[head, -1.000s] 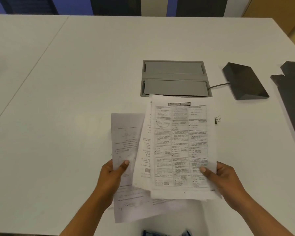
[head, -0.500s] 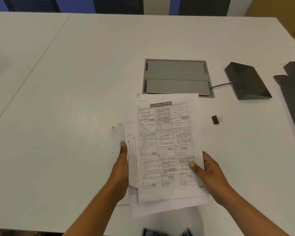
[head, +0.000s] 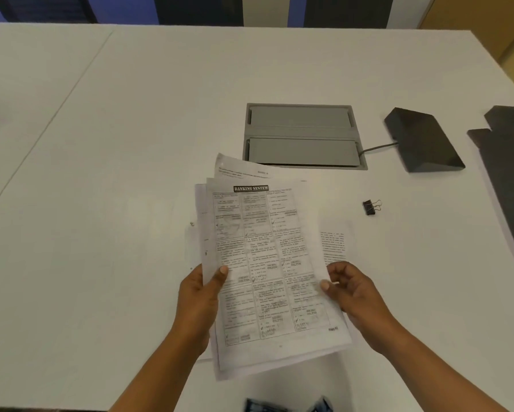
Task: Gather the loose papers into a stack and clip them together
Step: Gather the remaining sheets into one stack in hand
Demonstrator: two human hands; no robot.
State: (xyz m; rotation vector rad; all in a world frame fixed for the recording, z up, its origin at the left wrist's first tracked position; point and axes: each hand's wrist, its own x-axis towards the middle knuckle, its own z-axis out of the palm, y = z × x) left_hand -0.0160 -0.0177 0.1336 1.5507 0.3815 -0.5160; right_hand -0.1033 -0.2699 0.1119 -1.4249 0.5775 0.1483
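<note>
At about 6 o'clock in my view I hold the papers [head: 267,263] over the white table [head: 131,144], fanned and uneven. My left grip [head: 197,301] pinches their 9 o'clock edge, thumb on top, the other fingers hidden beneath. My right grip [head: 356,292] pinches the 3 o'clock edge, thumb on the top sheet, fingers curled.

Only the heading "BANKING SYSTEM" reads; the other print is blurred. Two mostly covered sheets poke out at 12 and 3 o'clock.

The binder clip [head: 369,207] lies on the table at 2 o'clock from the papers, well apart. Something blue [head: 264,407] is cut off at 6 o'clock, a dark shape [head: 505,173] at 3 o'clock.

A grey hatch [head: 303,135] sits at 12 o'clock, cabled to a dark wedge [head: 422,141]. Blue and dark panels stand beyond the table.
</note>
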